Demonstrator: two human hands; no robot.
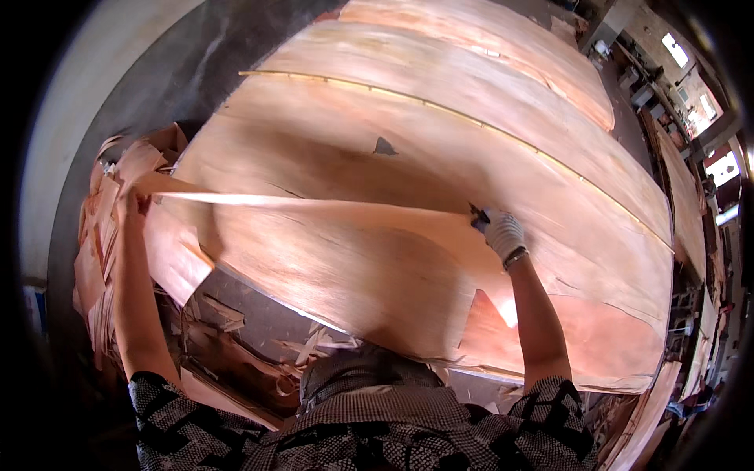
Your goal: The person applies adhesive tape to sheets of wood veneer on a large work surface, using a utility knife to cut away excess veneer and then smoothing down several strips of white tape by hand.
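Observation:
A long, thin strip of wood veneer (pixel 314 206) stretches across the large veneer sheet (pixel 338 267) in front of me. At its left end my left hand (pixel 140 193) is closed on it, partly blurred, with a loose veneer piece (pixel 177 251) hanging just below. My right hand (pixel 503 234), in a white striped glove, is closed around a small dark tool (pixel 477 219) whose kind I cannot make out. That tool meets the strip's right end. A dark, roughly triangular hole (pixel 385 146) shows in the sheet beyond the strip.
A thin yellow bamboo-like stick (pixel 424 102) lies across the sheets farther off. Veneer scraps (pixel 98 259) are heaped at the left, with more offcuts (pixel 243 353) on the floor near me. A redder veneer patch (pixel 581 337) lies at the near right. Shelving and stacked boards line the right side.

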